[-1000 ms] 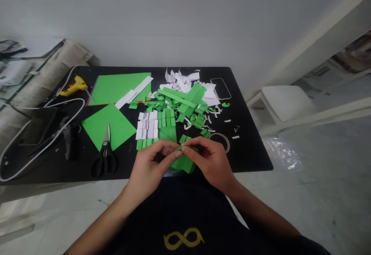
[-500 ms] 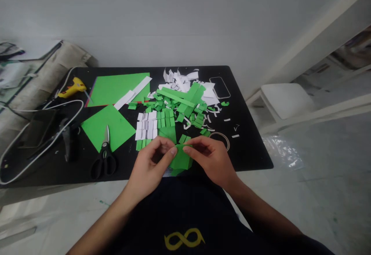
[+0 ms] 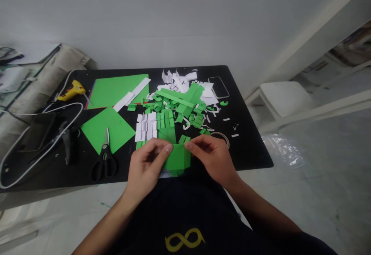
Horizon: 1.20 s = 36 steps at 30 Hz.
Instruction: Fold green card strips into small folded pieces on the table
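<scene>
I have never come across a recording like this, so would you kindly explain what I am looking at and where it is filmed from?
There is no machine here: a person works with two bare hands. The camera is worn on the head, looking forward and down. The left hand and right hand hold a piece of green paper by its far edge. On the black table lie scissors, partly across a green sheet, a yellow glue gun, a pile of green scraps and white scraps, and folded white pieces.
</scene>
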Tool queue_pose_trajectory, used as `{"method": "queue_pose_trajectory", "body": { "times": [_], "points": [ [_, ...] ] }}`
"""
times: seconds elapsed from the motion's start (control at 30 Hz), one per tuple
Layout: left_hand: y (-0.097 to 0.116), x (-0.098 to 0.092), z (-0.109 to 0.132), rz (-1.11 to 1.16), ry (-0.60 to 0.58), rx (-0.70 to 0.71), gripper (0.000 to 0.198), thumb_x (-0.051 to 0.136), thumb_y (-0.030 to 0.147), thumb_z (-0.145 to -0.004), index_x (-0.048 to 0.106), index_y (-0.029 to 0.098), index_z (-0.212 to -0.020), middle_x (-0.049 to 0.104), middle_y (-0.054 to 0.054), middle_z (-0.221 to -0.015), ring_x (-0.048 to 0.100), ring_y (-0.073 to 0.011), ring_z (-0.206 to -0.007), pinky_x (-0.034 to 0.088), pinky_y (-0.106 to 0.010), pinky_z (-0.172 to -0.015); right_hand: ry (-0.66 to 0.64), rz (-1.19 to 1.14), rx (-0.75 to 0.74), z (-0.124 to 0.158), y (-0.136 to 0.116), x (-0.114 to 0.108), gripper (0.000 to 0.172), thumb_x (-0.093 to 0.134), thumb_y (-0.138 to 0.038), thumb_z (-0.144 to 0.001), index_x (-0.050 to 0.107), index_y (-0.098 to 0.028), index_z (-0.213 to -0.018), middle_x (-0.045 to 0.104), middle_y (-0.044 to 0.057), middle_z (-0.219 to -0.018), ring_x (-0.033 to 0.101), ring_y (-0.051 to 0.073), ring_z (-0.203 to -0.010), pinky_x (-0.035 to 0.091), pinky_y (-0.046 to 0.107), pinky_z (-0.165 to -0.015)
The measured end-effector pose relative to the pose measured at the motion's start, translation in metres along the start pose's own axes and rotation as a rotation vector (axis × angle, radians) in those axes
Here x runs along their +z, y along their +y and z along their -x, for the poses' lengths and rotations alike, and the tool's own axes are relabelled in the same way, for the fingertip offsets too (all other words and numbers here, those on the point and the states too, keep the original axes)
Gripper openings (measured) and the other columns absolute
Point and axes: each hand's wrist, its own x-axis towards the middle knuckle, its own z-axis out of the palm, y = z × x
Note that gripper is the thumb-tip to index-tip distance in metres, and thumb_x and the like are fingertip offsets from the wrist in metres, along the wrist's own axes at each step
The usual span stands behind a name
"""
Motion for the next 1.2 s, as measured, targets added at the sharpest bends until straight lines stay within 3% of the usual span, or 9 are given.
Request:
{"method": "queue_pose_trajectory", "body": {
  "times": [0.2, 0.4, 0.53, 0.63, 0.77, 0.87, 1.0, 1.07, 1.2],
  "points": [
    [0.001, 0.001, -0.002, 0.037, 0.022, -0.003, 0.015, 0.074, 0.032, -0.095, 0.075, 0.021, -0.083, 0.063, 0.003, -0.066, 0.053, -0.0122, -0.06, 0.043, -0.022, -0.054, -0.047, -0.079, -0.065, 0.001, 0.001, 0.001, 0.021, 0.083, -0.044, -0.09, 0.079, -0.024, -0.094, 0.08, 0.004, -0.091, 0.076, 0.02, -0.088, 0.064, 0.034, -0.082],
    [0.0, 0.004, -0.001, 0.046, -0.011, 0.016, 0.011, 0.073, 0.025, -0.094, 0.075, 0.021, -0.085, 0.07, 0.002, -0.071, 0.061, -0.0117, -0.066, 0.05, -0.02, -0.061, -0.08, -0.021, -0.055, 0.0, 0.002, 0.005, 0.019, 0.089, -0.037, -0.084, 0.078, -0.022, -0.084, 0.076, 0.001, -0.082, 0.07, 0.017, -0.078, 0.057, 0.029, -0.074],
    [-0.004, -0.001, -0.004, 0.024, -0.101, 0.054, 0.007, 0.074, 0.022, -0.094, 0.076, 0.022, -0.088, 0.069, 0.004, -0.069, 0.059, -0.0096, -0.06, 0.048, -0.018, -0.055, -0.074, -0.017, -0.048, 0.0, 0.002, 0.004, 0.021, 0.085, -0.039, -0.087, 0.076, -0.021, -0.084, 0.073, 0.001, -0.079, 0.067, 0.016, -0.074, 0.054, 0.029, -0.069],
    [-0.004, -0.007, -0.006, -0.035, -0.129, 0.167, 0.006, 0.078, 0.017, -0.092, 0.077, 0.023, -0.095, 0.073, 0.003, -0.076, 0.065, -0.0106, -0.066, 0.052, -0.02, -0.06, -0.081, 0.013, -0.123, 0.002, 0.0, 0.002, 0.016, 0.08, -0.036, -0.093, 0.075, -0.021, -0.087, 0.072, 0.002, -0.084, 0.067, 0.017, -0.08, 0.055, 0.03, -0.074],
    [0.0, -0.013, -0.008, -0.143, -0.072, 0.532, 0.022, 0.076, 0.003, -0.091, 0.077, 0.023, -0.102, 0.077, -0.003, -0.102, 0.072, -0.0183, -0.098, 0.058, -0.032, -0.087, 0.053, 0.044, -0.3, 0.004, -0.001, -0.002, 0.014, 0.072, -0.035, -0.1, 0.073, -0.022, -0.097, 0.069, 0.003, -0.093, 0.065, 0.017, -0.089, 0.054, 0.031, -0.083],
    [-0.003, -0.014, -0.01, -0.231, 0.008, 0.736, 0.027, 0.075, -0.002, -0.09, 0.078, 0.023, -0.1, 0.074, -0.007, -0.12, 0.067, -0.026, -0.119, 0.054, -0.045, -0.102, 0.045, -0.075, -0.148, -0.001, 0.003, -0.006, 0.028, 0.073, -0.048, -0.099, 0.071, -0.021, -0.09, 0.064, -0.001, -0.079, 0.062, 0.015, -0.075, 0.055, 0.028, -0.072],
    [-0.014, -0.011, -0.009, -0.297, 0.018, 0.761, 0.029, 0.076, -0.001, -0.089, 0.08, 0.026, -0.1, 0.067, -0.008, -0.138, 0.058, -0.0317, -0.136, 0.047, -0.054, -0.113, -0.236, -0.368, 0.182, -0.006, 0.007, -0.005, 0.038, 0.081, -0.057, -0.09, 0.076, -0.02, -0.097, 0.074, 0.002, -0.087, 0.071, 0.017, -0.077, 0.063, 0.031, -0.072],
    [-0.019, -0.01, -0.007, -0.302, 0.001, 0.736, 0.029, 0.076, 0.001, -0.089, 0.08, 0.027, -0.1, 0.064, -0.007, -0.144, 0.057, -0.0322, -0.138, 0.045, -0.056, -0.116, -0.283, -0.415, 0.202, -0.006, 0.006, -0.003, 0.036, 0.089, -0.05, -0.084, 0.079, -0.021, -0.102, 0.078, 0.004, -0.095, 0.076, 0.019, -0.084, 0.066, 0.033, -0.077],
    [-0.022, -0.007, -0.001, -0.216, -0.014, 0.59, 0.028, 0.074, 0.003, -0.09, 0.079, 0.028, -0.102, 0.057, -0.007, -0.153, 0.054, -0.0328, -0.143, 0.045, -0.055, -0.118, -0.212, -0.342, 0.161, -0.002, 0.002, 0.001, 0.029, 0.099, -0.031, -0.073, 0.083, -0.021, -0.095, 0.082, 0.001, -0.086, 0.077, 0.016, -0.078, 0.067, 0.029, -0.079]
  ]
}}
